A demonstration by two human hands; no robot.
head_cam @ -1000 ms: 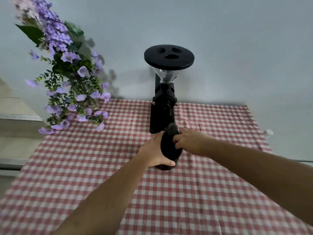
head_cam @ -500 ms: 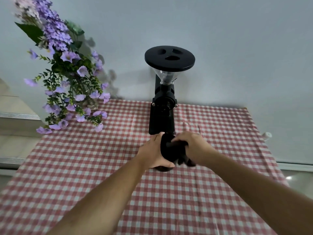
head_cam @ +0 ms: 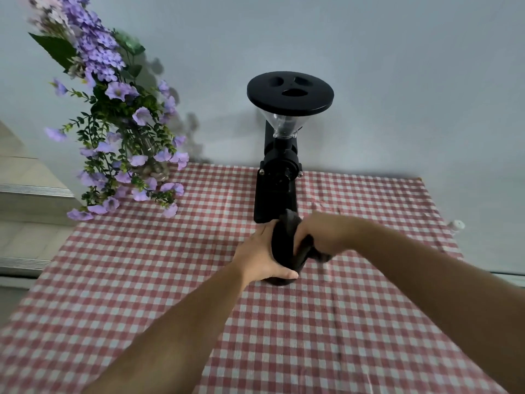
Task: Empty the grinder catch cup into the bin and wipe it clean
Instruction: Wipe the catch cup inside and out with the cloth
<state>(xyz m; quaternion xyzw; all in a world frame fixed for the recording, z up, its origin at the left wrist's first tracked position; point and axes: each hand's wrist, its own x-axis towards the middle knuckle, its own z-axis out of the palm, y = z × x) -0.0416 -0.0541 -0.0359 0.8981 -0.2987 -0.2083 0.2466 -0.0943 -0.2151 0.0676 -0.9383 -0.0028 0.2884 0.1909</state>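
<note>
The black catch cup (head_cam: 281, 248) stands on the checked tablecloth just in front of the black grinder (head_cam: 279, 177). My left hand (head_cam: 260, 255) wraps its left side and base and holds it upright. A dark grey cloth (head_cam: 304, 248) is bunched in my right hand (head_cam: 324, 233), which presses it against the cup's top and right side. The cloth covers the cup's mouth, so its inside is hidden. No bin is in view.
A vase of purple flowers (head_cam: 119, 132) stands at the table's back left. The red-and-white checked tablecloth (head_cam: 326, 336) covers the table up to the grey wall. A small white object (head_cam: 456, 224) sits past the right edge. Steps lie to the left.
My right hand has twisted around the cup with the cloth, which now hangs lower on the cup's right side. My left hand keeps its hold on the cup.
</note>
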